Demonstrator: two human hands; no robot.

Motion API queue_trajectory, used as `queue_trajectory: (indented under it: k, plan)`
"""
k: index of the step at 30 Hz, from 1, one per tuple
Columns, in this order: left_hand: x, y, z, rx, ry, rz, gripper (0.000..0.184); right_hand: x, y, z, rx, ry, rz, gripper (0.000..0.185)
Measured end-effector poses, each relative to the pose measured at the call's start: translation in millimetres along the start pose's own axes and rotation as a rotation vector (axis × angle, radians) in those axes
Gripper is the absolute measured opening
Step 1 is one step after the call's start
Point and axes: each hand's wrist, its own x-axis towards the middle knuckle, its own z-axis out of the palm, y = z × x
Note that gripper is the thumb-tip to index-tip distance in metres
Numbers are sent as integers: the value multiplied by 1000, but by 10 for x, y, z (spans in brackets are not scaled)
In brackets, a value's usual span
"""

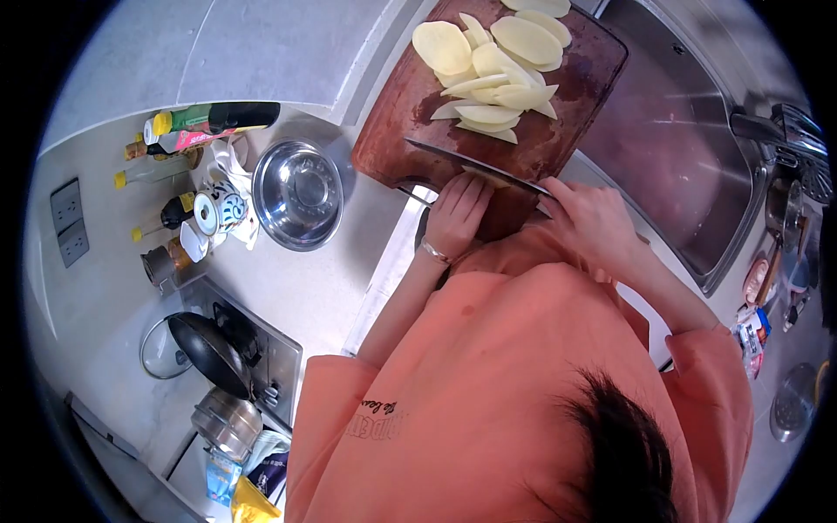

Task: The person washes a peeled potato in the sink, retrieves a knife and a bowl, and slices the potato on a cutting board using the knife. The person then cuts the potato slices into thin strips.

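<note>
My right hand (pixel 597 218) grips a kitchen knife (pixel 475 164), whose blade reaches left across the near part of a reddish-brown cutting board (pixel 397 131). Just below the blade, my left hand (pixel 458 209) has its fingers curled down on a piece of potato (pixel 497 181), mostly hidden by the fingers and blade. Beyond the knife, several pale potato slices (pixel 523 42) lie heaped on the board, some of them thin and narrow. The knife's handle is largely covered by my right hand.
A shiny metal bowl (pixel 298 193) stands left of the board, near bottles (pixel 214 118) along the wall. Right of the board is a sink (pixel 671 139) with a faucet (pixel 754 126). A black wok (pixel 209 353) and a metal pot (pixel 227 423) are at the stove, lower left.
</note>
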Motion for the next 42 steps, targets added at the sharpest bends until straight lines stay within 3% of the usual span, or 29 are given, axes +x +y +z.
queue_trajectory:
  k: [11,17,19,23,25,26,29,31,35,37,42]
  plan:
    - [29,17,-36,-23,-52,14,39,-26,-38,-71,-61,-70,33,19]
    - [207,71,-83,40,-59,-34,32,-2,-34,-118,-47,2,46,18]
    - [253,90,-89,-1,-266,-234,23,-5,13,-111,-55,36,59,17]
    - [472,126,-215,16,-277,-382,16,-27,64,-109,-75,47,52,19]
    - [515,98,-218,-82,-331,-622,14,-36,66,-101,-74,71,68,19]
    - [511,79,-204,-82,-333,-621,14,-43,62,-95,-73,71,69,19]
    - [510,62,-194,-252,-242,-741,13,-64,41,-62,-102,71,98,17]
    - [581,122,-240,-648,-243,-1163,13,-72,33,-19,-74,43,78,18]
    - [436,140,-113,-964,-117,-1291,13,-57,-3,37,-34,72,34,16]
    - [401,194,-77,-1200,61,-1356,14,-51,-11,57,-40,44,31,17]
    - [435,264,-87,-1306,132,-1507,15,-40,-26,64,-35,12,40,20]
